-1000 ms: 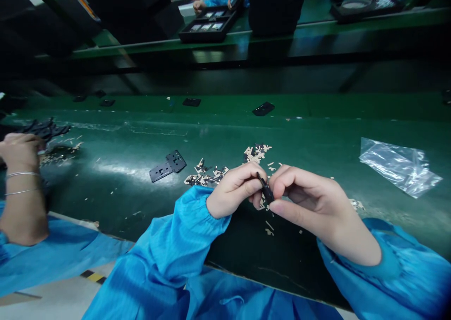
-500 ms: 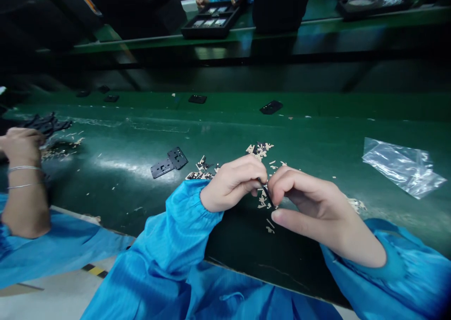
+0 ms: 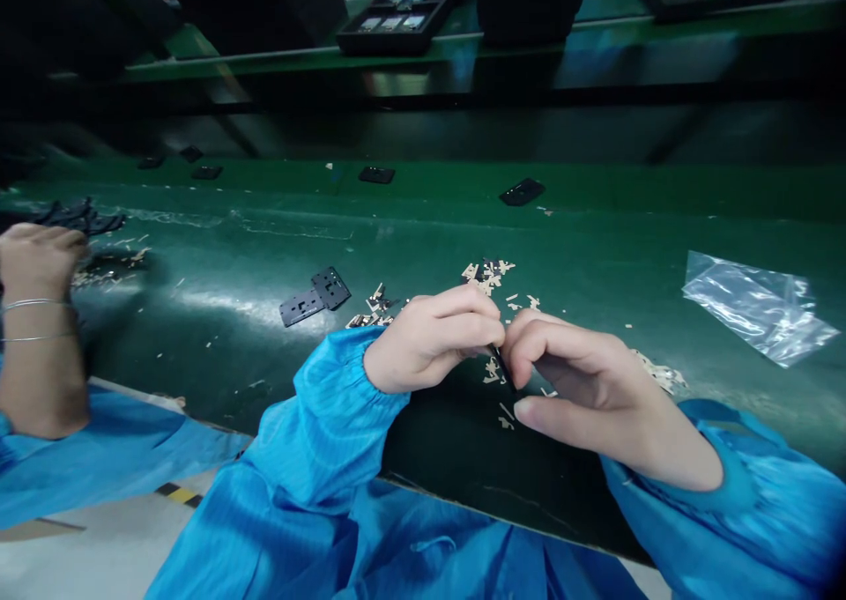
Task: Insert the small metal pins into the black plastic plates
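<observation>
A thin flat black plastic part point(image 3: 503, 371) is seen nearly edge-on between my hands, its face hidden. My left hand point(image 3: 436, 336) pinches its upper end with closed fingers. On the other side, my right hand point(image 3: 595, 384) has curled fingers against the part, and its thumb is by the lower end. Small beige and black cut-off pieces point(image 3: 487, 276) lie scattered on the green bench behind and below the hands. Left of my left hand, two overlapping black plates with holes point(image 3: 330, 289) rest near another pile of scraps point(image 3: 378, 300).
Clear plastic bags point(image 3: 753, 305) lie at the right. Black parts point(image 3: 522, 192) sit along the green belt point(image 3: 442, 181) at the back. A co-worker's hand point(image 3: 40, 261) is at far left beside a dark heap. Beyond stands a black tray point(image 3: 387, 40) near another person's hands.
The view has tilted slightly. Both hands keep the black part in nearly the same place. The co-worker's hand at left has shifted a little; a black part on the belt has slid slightly right.
</observation>
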A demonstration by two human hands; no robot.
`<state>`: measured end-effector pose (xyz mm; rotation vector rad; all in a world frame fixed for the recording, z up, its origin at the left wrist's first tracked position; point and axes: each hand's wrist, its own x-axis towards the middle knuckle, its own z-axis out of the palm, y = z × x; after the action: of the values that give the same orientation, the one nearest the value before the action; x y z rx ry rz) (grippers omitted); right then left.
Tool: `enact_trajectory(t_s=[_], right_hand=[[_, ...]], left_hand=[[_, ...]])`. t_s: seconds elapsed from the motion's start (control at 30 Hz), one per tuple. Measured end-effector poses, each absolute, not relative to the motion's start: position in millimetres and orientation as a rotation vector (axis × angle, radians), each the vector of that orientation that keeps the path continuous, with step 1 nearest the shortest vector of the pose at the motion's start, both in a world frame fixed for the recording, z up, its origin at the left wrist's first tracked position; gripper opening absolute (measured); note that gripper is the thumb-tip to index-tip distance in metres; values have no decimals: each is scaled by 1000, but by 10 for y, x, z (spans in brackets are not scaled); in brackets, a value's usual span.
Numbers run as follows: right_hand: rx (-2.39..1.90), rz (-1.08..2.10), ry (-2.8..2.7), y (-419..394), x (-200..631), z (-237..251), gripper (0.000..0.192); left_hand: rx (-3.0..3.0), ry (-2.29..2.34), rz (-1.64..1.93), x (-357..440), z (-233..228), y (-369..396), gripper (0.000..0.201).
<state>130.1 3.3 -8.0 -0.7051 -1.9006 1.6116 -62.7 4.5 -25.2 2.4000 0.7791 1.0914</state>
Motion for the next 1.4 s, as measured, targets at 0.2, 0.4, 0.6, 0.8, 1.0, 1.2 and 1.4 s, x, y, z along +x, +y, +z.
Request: enact_trajectory(t_s=[0.2,0.4,0.6,0.8,1.0,1.2,1.4], right_hand=[[-688,1658,-1871,41,1292,-98,11],[-661,1658,-1858,45,1268,-113,12],[-682,1638,-1800,130,1294,-152,4],[-1021,1121,-2148,321,1245,-332,10],[-1423,524,-2732,562,1109,-604,9],[-1466,419,-2809,633,997,-737,17],[-1453,440,-2824,681,974,-793,8]], left_hand=[[2466,837,1092,-646,-266,6,19],[2569,874,1092,-634,-272,-26,18],[2443,973,1130,-723,-278,58,15],[2146,1629,1216,-922,-550,254,25],[2351,1795,897,-849,-569,255,21],[2431,1805,817,-730,-646,227,21],[2479,1799,718,-644,-711,201,24]])
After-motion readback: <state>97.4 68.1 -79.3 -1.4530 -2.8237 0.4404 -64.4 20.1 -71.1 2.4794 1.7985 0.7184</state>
